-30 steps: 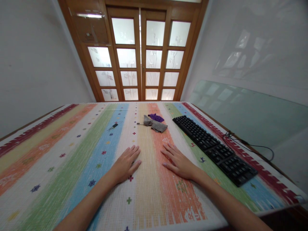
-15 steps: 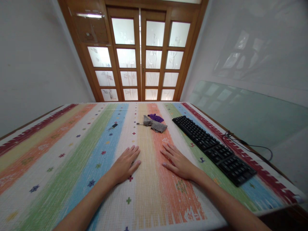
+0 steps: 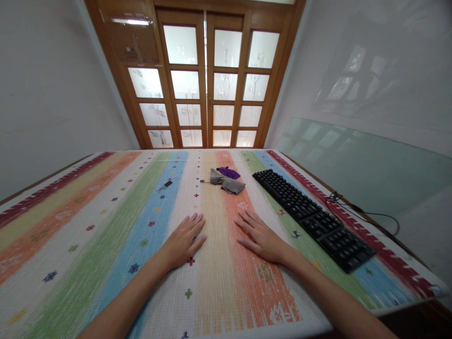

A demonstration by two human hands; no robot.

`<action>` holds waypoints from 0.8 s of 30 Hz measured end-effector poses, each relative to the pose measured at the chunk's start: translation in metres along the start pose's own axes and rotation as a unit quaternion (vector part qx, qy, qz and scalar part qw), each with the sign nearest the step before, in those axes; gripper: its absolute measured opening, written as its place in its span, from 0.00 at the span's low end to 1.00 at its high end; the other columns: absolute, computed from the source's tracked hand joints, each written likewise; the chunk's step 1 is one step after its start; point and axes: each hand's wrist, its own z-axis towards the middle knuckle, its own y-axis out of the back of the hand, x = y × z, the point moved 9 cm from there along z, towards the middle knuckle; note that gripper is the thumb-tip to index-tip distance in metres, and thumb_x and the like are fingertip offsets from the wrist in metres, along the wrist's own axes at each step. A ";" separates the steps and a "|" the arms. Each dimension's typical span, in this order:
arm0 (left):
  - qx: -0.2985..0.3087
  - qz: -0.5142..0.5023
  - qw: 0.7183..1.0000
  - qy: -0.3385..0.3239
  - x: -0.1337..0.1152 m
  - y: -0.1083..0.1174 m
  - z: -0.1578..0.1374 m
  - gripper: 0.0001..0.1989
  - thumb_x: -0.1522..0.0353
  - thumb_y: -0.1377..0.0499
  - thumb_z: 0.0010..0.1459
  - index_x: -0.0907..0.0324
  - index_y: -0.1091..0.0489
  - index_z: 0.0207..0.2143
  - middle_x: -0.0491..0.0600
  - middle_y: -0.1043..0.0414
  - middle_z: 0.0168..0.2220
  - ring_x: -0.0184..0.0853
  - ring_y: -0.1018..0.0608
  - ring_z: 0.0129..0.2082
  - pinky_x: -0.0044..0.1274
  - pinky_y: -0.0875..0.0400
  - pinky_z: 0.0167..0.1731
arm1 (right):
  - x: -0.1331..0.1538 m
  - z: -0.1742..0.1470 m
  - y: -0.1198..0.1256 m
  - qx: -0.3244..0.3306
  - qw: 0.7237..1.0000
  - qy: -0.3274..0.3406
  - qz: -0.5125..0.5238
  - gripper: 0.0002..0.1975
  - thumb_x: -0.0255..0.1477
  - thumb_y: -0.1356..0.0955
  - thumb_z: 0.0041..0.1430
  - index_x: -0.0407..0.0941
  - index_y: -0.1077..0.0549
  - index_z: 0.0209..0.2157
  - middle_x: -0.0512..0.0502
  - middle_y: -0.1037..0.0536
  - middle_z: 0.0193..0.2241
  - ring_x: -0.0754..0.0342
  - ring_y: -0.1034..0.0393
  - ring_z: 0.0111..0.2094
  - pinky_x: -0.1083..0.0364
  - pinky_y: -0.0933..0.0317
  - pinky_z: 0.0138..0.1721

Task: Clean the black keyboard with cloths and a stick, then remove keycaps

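Note:
My left hand (image 3: 186,240) lies flat on the striped tablecloth (image 3: 215,282), fingers stretched forward and thumb apart, holding nothing. To its right, across a pale yellow stripe, my right hand (image 3: 260,237) rests the same way, palm down on the orange stripe. Beyond both hands sits a crumpled grey cloth (image 3: 231,184), with a bunched purple cloth (image 3: 229,172) touching its far side. A thin rod with a small dark tip (image 3: 202,181) sticks out from the left of the grey cloth. Farther left lies a black-headed key (image 3: 168,184) on the blue stripe.
A black keyboard (image 3: 310,214) lies diagonally to the right of my right hand. Its cable (image 3: 374,214) loops near the right table edge. A greenish glass panel (image 3: 353,155) leans on the right wall. Wooden doors with glass panes (image 3: 226,87) stand behind the table.

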 end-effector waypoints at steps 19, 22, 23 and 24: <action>0.010 0.012 1.000 -0.003 0.000 -0.001 -0.001 0.28 0.56 0.56 0.70 0.60 0.43 0.66 0.56 0.44 0.67 0.42 0.42 0.68 0.38 0.46 0.66 | 0.000 -0.001 -0.002 -0.005 1.000 0.009 -0.008 0.30 0.45 0.41 0.68 0.44 0.38 0.65 0.37 0.46 0.68 0.42 0.56 0.69 0.39 0.56 0.68; 0.006 0.013 1.000 -0.006 0.000 -0.001 -0.001 0.28 0.56 0.56 0.70 0.61 0.43 0.66 0.56 0.44 0.67 0.42 0.41 0.68 0.39 0.46 0.66 | 0.000 -0.001 -0.002 -0.010 1.000 0.010 -0.005 0.30 0.44 0.40 0.68 0.44 0.38 0.65 0.38 0.46 0.68 0.42 0.56 0.69 0.39 0.56 0.68; 0.007 0.014 1.000 -0.005 0.000 -0.001 -0.001 0.28 0.56 0.56 0.70 0.62 0.43 0.65 0.57 0.44 0.67 0.43 0.41 0.68 0.39 0.45 0.66 | 0.000 -0.001 -0.002 -0.010 1.000 0.010 -0.004 0.30 0.44 0.40 0.68 0.44 0.38 0.65 0.37 0.46 0.68 0.42 0.56 0.69 0.39 0.56 0.68; 0.007 0.014 1.000 -0.004 0.001 -0.001 -0.001 0.28 0.56 0.56 0.70 0.62 0.42 0.65 0.57 0.44 0.67 0.43 0.41 0.67 0.39 0.45 0.66 | 0.000 -0.001 -0.002 -0.010 1.000 0.009 -0.002 0.30 0.44 0.40 0.68 0.44 0.38 0.65 0.37 0.46 0.68 0.42 0.56 0.69 0.39 0.56 0.67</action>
